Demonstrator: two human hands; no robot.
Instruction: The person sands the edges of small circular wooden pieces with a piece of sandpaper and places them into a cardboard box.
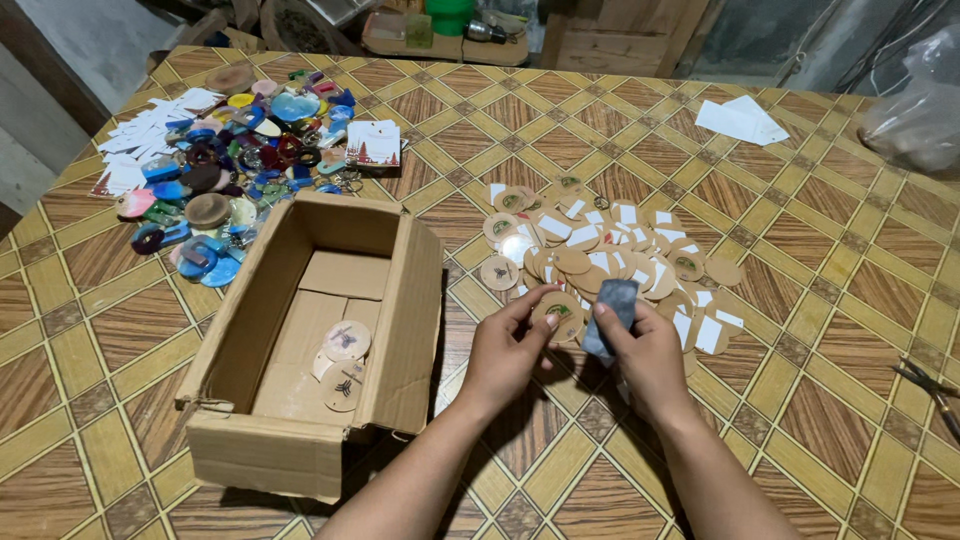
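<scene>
Head | left hand (503, 352) pinches wooden disc (557, 310) | right hand (645, 355) grips grey cloth (612, 312) beside it

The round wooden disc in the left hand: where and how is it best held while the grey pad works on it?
Best pinched by its rim, from the left. The round wooden disc is thin and flat, and its face is turned up, so the left hand holding its left edge probably leaves that face clear for the grey pad in the right hand, coming from the right.
</scene>
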